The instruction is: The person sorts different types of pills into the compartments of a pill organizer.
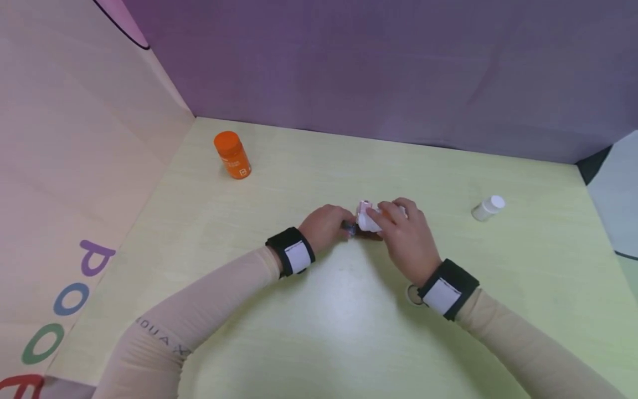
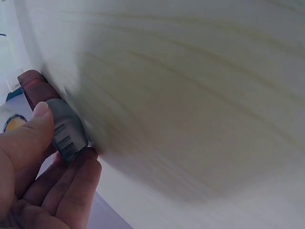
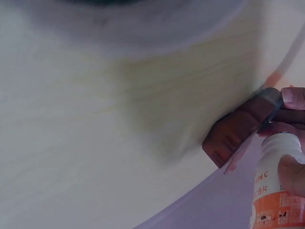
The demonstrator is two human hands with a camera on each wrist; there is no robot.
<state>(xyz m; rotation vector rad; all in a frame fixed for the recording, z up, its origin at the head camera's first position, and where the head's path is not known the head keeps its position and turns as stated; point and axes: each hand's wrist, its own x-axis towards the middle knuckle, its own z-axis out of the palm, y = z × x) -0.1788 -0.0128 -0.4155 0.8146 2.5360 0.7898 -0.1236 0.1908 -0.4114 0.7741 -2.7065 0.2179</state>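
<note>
My left hand [image 1: 326, 228] pinches a small grey and maroon case [image 2: 69, 125] at its grey end, thumb on one side and fingertips on the other. The case's maroon end [image 3: 233, 131] sticks out towards the right. My right hand [image 1: 412, 244] grips a white bottle [image 3: 268, 179] with an orange label, some of its print reading "MIN C". In the head view the bottle is tilted right over the case, its body partly hidden by the fingers. A pinkish see-through flap [image 1: 365, 205] stands up beside the bottle. The inside of the case is hidden.
An orange jar [image 1: 234, 158] stands at the back left of the table [image 1: 309, 332]. To the right is a small white bottle [image 1: 487, 208] with a white cap. A round, pale-rimmed thing [image 1: 412, 295] lies partly under my right wrist. A purple wall [image 1: 374, 72] borders the back.
</note>
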